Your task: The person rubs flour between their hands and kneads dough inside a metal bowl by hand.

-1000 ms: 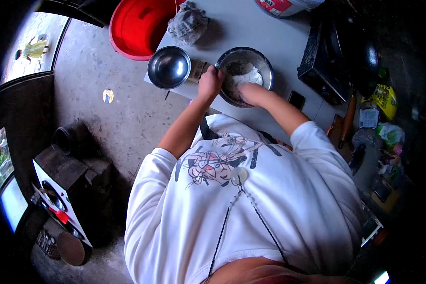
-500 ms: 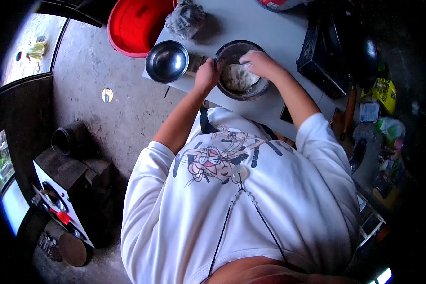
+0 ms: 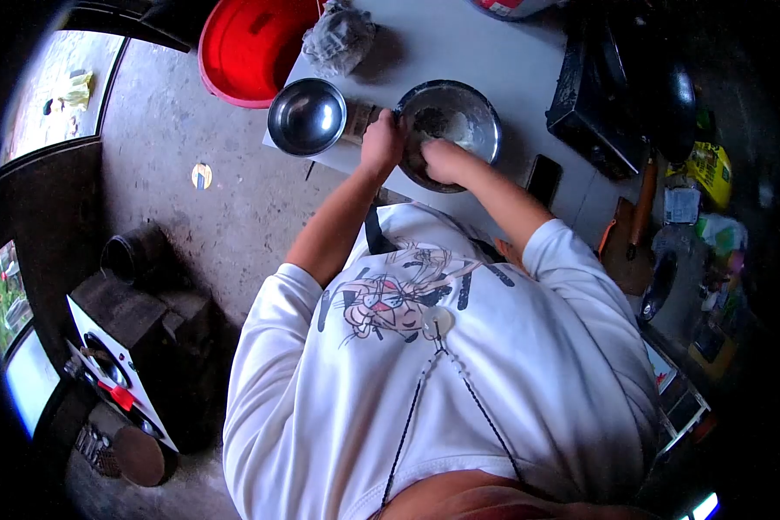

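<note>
The right hand (image 3: 446,163) has moved from the mixing bowl's far side to its near side, into the pale mixture (image 3: 466,132) — its grip is hidden, so I cannot tell its width. The left hand (image 3: 384,141) grips the rim of the mixing bowl (image 3: 491,130), near the table's (image 3: 511,69) near edge — the steel bowl (image 3: 307,117) at its left corner.

A round, silvery metal bowl (image 3: 495,136) sits upright on the pale table (image 3: 516,65), its inside smeared with whitish powdery residue (image 3: 468,129).
</note>
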Motion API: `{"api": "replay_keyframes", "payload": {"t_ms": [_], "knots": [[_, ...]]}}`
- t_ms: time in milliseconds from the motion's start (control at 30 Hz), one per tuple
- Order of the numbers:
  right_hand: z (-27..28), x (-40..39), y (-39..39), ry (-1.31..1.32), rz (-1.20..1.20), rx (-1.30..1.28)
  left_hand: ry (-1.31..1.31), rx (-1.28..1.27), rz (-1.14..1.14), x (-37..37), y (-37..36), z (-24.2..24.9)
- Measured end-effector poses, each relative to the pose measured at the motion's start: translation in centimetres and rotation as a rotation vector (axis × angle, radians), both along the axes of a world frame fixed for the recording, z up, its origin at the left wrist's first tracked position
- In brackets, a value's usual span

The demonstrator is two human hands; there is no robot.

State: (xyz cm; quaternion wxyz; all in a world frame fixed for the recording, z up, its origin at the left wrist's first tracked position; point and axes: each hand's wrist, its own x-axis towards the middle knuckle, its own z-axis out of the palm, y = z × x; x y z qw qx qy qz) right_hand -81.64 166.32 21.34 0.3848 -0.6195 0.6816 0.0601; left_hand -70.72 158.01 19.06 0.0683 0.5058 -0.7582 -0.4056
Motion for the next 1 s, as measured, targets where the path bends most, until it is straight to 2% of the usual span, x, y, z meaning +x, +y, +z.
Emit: {"api": "replay_keyframes", "payload": {"t_ms": [100, 133, 200, 267, 367, 433, 467, 533, 567, 600, 700, 767, 800, 867, 933, 1000], "knots": [[-2.1, -0.9, 0.0, 0.045, -0.127, -0.048, 0.017, 0.013, -0.014, 0.1, 0.0, 0.2], [-2.7, -1.6, -0.2, 0.030, -0.093, -0.100, 0.016, 0.010, -0.021, 0.1, 0.0, 0.2], [-2.5, -3.0, -1.5, -0.258, -0.277, 0.090, 0.019, -0.013, -0.077, 0.1, -0.3, 0.4], [-0.5, -5.6, -1.9, -0.657, -0.384, 0.366, 0.000, -0.002, -0.089, 0.1, -0.6, 0.5], [1.0, -7.0, -2.5, -0.533, -0.312, 0.426, -0.006, 0.000, -0.079, 0.2, -0.5, 0.2], [1.4, -5.3, -3.1, -0.023, -0.059, -0.253, -0.018, -0.019, -0.094, 0.2, -0.4, 0.5], [1.0, -3.8, -3.1, -0.006, -0.123, -0.332, -0.018, -0.021, -0.094, 0.2, -0.4, 0.5], [0.4, -1.6, -3.5, 0.112, -0.016, -0.055, -0.006, -0.011, -0.078, 0.2, -0.4, 0.3], [-0.5, -0.8, -3.3, 0.093, -0.019, -0.120, -0.006, -0.014, -0.077, 0.2, -0.5, 0.1], [1.2, -0.3, -3.2, 0.093, 0.030, -0.070, -0.011, -0.019, -0.074, 0.2, -0.5, -0.1], [4.8, -1.1, -1.6, 0.033, 0.131, -0.142, -0.021, -0.024, -0.076, 0.3, -0.5, -0.3], [6.4, -2.1, -0.3, 0.084, 0.266, 0.020, -0.018, -0.022, -0.075, 0.1, -0.5, -0.3], [6.1, -2.7, 0.4, 0.086, 0.272, 0.025, -0.016, -0.014, -0.089, 0.2, -0.6, -0.2], [4.4, -3.5, 1.8, 0.266, 0.361, 0.040, -0.016, -0.007, -0.108, 0.2, -0.7, -0.1], [2.3, -3.5, 1.8, 0.283, 0.354, 0.057, -0.041, 0.027, -0.099, 0.0, -0.7, 0.0], [-0.4, -2.9, 1.3, 0.336, 0.189, 0.021, -0.020, 0.024, -0.098, 0.1, -0.7, 0.0]]}}
